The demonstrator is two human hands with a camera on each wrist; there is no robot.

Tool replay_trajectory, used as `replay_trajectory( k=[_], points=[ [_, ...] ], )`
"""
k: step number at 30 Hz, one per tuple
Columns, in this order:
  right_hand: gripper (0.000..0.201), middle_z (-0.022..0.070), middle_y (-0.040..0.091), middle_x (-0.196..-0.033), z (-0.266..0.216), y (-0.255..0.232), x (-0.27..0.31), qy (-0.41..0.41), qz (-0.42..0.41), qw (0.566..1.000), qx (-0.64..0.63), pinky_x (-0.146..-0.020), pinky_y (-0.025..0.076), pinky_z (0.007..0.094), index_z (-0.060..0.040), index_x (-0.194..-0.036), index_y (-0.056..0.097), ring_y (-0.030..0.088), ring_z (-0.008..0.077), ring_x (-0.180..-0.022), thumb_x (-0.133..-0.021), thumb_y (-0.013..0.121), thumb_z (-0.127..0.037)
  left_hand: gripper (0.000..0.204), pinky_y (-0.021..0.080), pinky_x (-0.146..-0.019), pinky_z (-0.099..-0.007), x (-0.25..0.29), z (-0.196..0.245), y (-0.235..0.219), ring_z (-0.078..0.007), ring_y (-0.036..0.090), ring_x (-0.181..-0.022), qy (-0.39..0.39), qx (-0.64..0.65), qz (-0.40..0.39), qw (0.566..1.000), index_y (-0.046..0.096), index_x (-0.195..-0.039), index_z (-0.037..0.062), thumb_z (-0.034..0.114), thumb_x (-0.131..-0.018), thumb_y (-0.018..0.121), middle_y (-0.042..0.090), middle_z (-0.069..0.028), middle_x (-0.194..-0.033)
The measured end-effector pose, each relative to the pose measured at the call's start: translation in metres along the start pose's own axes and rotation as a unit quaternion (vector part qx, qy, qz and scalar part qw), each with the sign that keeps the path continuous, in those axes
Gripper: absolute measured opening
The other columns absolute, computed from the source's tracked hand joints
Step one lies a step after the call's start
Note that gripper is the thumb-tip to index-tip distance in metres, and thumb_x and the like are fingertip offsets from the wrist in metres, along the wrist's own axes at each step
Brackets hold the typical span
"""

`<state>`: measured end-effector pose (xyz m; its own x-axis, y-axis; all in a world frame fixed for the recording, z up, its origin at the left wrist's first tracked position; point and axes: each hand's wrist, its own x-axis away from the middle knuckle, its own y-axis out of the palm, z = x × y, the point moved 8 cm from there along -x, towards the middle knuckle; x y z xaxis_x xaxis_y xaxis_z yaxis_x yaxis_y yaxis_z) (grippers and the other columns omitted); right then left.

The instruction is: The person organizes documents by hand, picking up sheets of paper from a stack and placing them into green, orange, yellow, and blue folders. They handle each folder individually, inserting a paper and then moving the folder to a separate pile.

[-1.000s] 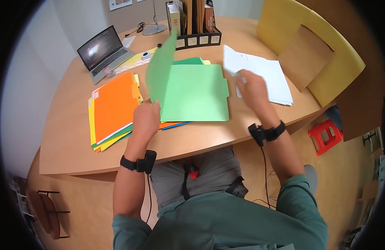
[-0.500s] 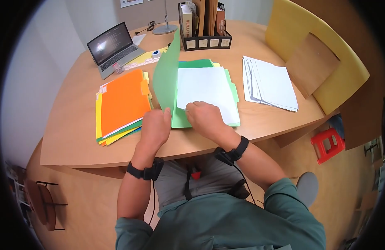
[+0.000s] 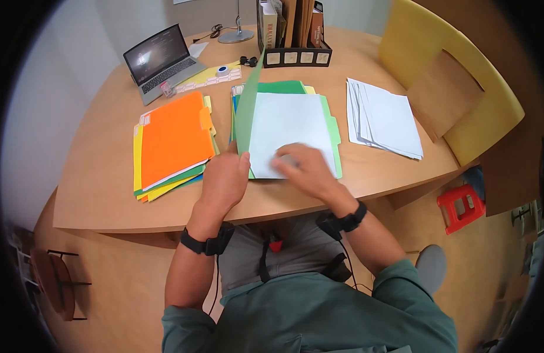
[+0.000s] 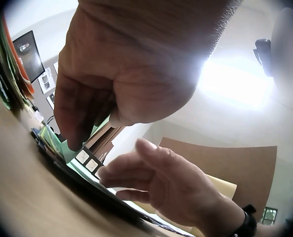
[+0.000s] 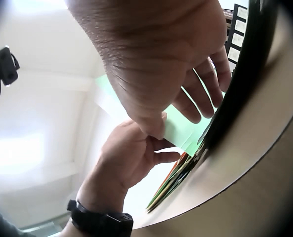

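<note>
A light green file folder lies opened at the middle of the desk, its front cover standing nearly upright. My left hand pinches that cover near its lower edge. A white sheet of paper lies flat inside the folder. Over the sheet's lower part is my right hand, blurred in the head view. In the right wrist view the right hand's fingers are extended and spread, with nothing between them. Under the light green folder, edges of other folders show in darker green, yellow and blue.
On the left sits a pile of folders with an orange one on top. A stack of white papers lies to the right. Behind are a laptop, a roll of tape and a black book organizer. A yellow panel borders the right side.
My right hand brought a white sheet left from the paper stack into the folder and released it. The left hand kept hold of the cover, which swung more edge-on.
</note>
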<state>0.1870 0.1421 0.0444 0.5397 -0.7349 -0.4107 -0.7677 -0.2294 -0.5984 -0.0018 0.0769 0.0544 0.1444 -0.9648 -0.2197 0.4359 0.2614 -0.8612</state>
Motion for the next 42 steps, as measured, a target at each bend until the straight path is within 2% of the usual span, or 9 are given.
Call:
replay_trajectory(
  k=[4, 7, 9, 12, 14, 21, 23, 33, 42],
  points=[
    [0.030, 0.0150, 0.078, -0.117, 0.067, -0.075, 0.026, 0.091, 0.201, 0.975, -0.036, -0.089, 0.058, 0.0371, -0.0014, -0.125, 0.076, 0.074, 0.0252, -0.101, -0.108, 0.071, -0.025, 0.044, 0.057, -0.092, -0.0550, 0.010, 0.012, -0.006, -0.0501, 0.072, -0.102, 0.036, 0.093, 0.016, 0.995, 0.070, -0.128, -0.0050, 0.034, -0.110, 0.064, 0.076, -0.0303, -0.109],
    [0.035, 0.0174, 0.076, -0.125, 0.103, -0.104, 0.048, 0.139, 0.267, 0.951, -0.066, -0.091, 0.058, 0.0373, 0.0014, -0.133, 0.071, 0.074, 0.0255, -0.104, -0.110, 0.069, -0.025, 0.051, 0.057, -0.096, -0.0489, 0.011, 0.009, 0.003, -0.0435, 0.073, -0.107, 0.146, 0.097, 0.028, 0.984, 0.070, -0.133, -0.0037, 0.038, -0.104, 0.072, 0.077, -0.0239, -0.112],
    [0.040, 0.0201, 0.073, -0.134, 0.111, -0.106, 0.055, 0.157, 0.242, 0.956, -0.051, -0.092, 0.058, 0.0370, 0.0035, -0.139, 0.066, 0.074, 0.0269, -0.107, -0.111, 0.067, -0.026, 0.051, 0.057, -0.094, -0.0481, 0.007, -0.007, 0.008, -0.0410, 0.072, -0.107, 0.076, 0.020, 0.042, 0.996, 0.072, -0.131, -0.0018, 0.040, -0.102, 0.076, 0.077, -0.0211, -0.111],
    [0.041, 0.0177, 0.076, -0.126, 0.106, -0.097, 0.059, 0.158, 0.217, 0.962, -0.047, -0.089, 0.059, 0.0370, 0.0026, -0.140, 0.066, 0.075, 0.0248, -0.102, -0.112, 0.065, -0.027, 0.050, 0.058, -0.088, -0.0473, 0.005, -0.015, 0.014, -0.0387, 0.073, -0.097, 0.025, -0.005, 0.010, 1.000, 0.072, -0.130, -0.0011, 0.038, -0.100, 0.078, 0.077, -0.0196, -0.101],
    [0.039, 0.0152, 0.080, -0.112, 0.107, -0.085, 0.058, 0.223, 0.128, 0.966, -0.023, -0.084, 0.060, 0.0362, 0.0019, -0.139, 0.067, 0.075, 0.0210, -0.092, -0.112, 0.064, -0.027, 0.048, 0.057, -0.084, -0.0465, 0.003, -0.014, 0.013, -0.0373, 0.073, -0.091, -0.001, 0.006, -0.018, 1.000, 0.072, -0.130, -0.0007, 0.037, -0.100, 0.078, 0.076, -0.0183, -0.094],
    [0.034, 0.0107, 0.078, -0.093, 0.122, -0.081, 0.063, 0.238, 0.194, 0.935, -0.177, -0.076, 0.058, 0.0336, 0.0001, -0.131, 0.071, 0.071, 0.0142, -0.083, -0.109, 0.070, -0.026, 0.043, 0.055, -0.072, -0.0433, 0.007, -0.019, 0.015, -0.0324, 0.072, -0.074, -0.054, 0.055, -0.042, 0.996, 0.073, -0.126, 0.0006, 0.032, -0.098, 0.080, 0.072, -0.0146, -0.079],
    [0.036, 0.0080, 0.075, -0.084, 0.112, -0.080, 0.061, 0.192, 0.168, 0.964, -0.074, -0.073, 0.057, 0.0332, -0.0012, -0.129, 0.073, 0.068, 0.0133, -0.077, -0.105, 0.075, -0.028, 0.042, 0.055, -0.071, -0.0424, 0.007, -0.019, 0.020, -0.0308, 0.071, -0.073, -0.042, 0.067, -0.037, 0.996, 0.072, -0.127, 0.0007, 0.030, -0.098, 0.080, 0.072, -0.0143, -0.078],
    [0.035, 0.0053, 0.067, -0.072, 0.109, -0.082, 0.063, 0.183, 0.154, 0.971, -0.025, -0.066, 0.051, 0.0338, -0.0026, -0.127, 0.074, 0.062, 0.0140, -0.066, -0.101, 0.079, -0.026, 0.032, 0.051, -0.064, -0.0321, 0.006, -0.003, 0.019, -0.0114, 0.065, -0.067, -0.016, 0.185, -0.059, 0.981, 0.071, -0.127, 0.0006, 0.019, -0.102, 0.076, 0.065, -0.0041, -0.075],
    [0.028, 0.0033, 0.057, -0.065, 0.100, -0.080, 0.064, 0.174, 0.149, 0.973, -0.019, -0.061, 0.047, 0.0342, -0.0010, -0.120, 0.076, 0.052, 0.0127, -0.061, -0.102, 0.077, -0.023, 0.030, 0.059, -0.075, -0.0313, 0.005, 0.006, 0.027, -0.0165, 0.080, -0.083, 0.016, 0.222, -0.049, 0.974, 0.072, -0.128, -0.0015, 0.016, -0.103, 0.072, 0.079, -0.0116, -0.091]
  ],
)
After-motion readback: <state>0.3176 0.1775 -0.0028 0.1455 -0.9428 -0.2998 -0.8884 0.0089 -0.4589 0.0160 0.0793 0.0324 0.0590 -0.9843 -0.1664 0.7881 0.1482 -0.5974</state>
